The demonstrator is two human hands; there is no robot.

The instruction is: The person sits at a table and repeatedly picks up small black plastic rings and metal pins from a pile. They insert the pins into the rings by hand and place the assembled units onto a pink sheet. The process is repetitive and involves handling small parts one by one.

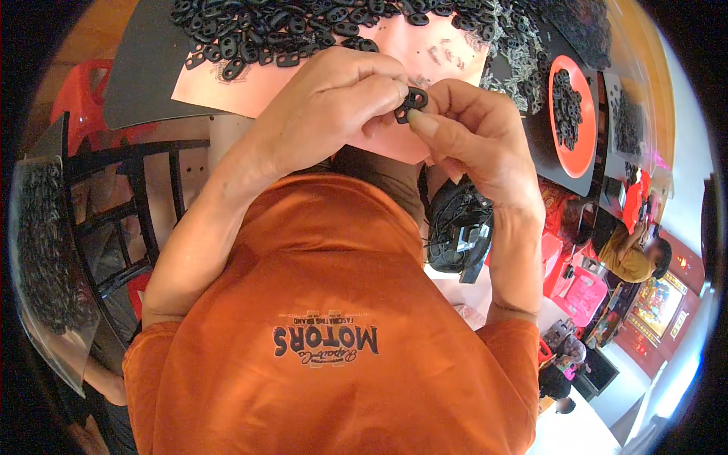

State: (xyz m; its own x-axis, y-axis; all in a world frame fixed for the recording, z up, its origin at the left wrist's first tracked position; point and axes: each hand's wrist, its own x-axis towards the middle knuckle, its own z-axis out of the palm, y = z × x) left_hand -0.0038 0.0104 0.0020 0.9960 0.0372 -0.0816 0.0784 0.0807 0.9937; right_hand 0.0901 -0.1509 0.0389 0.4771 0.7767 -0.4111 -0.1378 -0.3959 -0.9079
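Over the table's near edge my two hands meet at one small black cord lock [412, 105] with two holes. My left hand [341, 95] is closed, its fingertips at the upper left side of the piece. From the right, my right hand [481, 136] pinches it between thumb and forefinger. Behind my hands spreads a heap of black cord lock pieces [258, 30]. Right of it lies a pile of small silvery pieces [519, 57] that look like springs. A few of them are loose on the pink sheet [216, 89] under the heap.
An orange-red oval plate [578, 155] of small black parts stands at the table's right. A red chair [80, 95] and a black metal frame [121, 212] are at the left. A black bag [455, 227] sits below my right hand. Other people [633, 250] are farther right.
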